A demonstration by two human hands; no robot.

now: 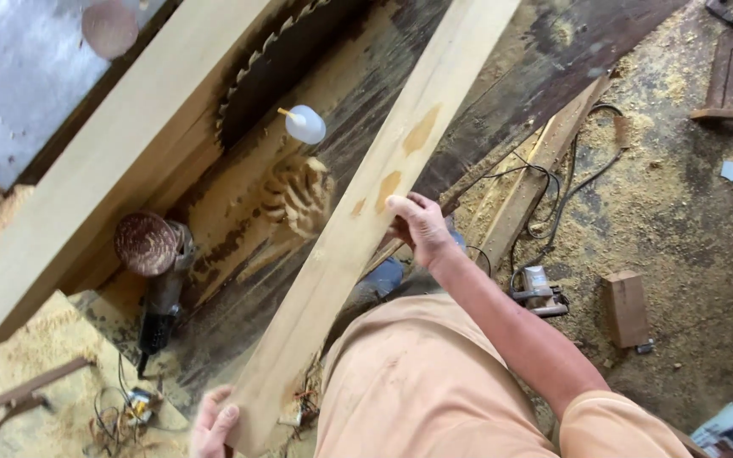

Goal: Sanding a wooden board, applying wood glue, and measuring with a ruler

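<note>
I see left grip [214,421] clamped on plank [358,229] near end, right grip [420,227] gripping its edge, saw blade [256,72] beside.

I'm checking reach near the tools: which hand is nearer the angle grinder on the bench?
Left. The left hand grips the plank's near end below the angle grinder; the right hand holds it farther right.

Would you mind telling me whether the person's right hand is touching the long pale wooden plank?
Touching. The head view shows the right hand with its fingers curled over the edge of the long pale wooden plank, no gap between them.
</note>
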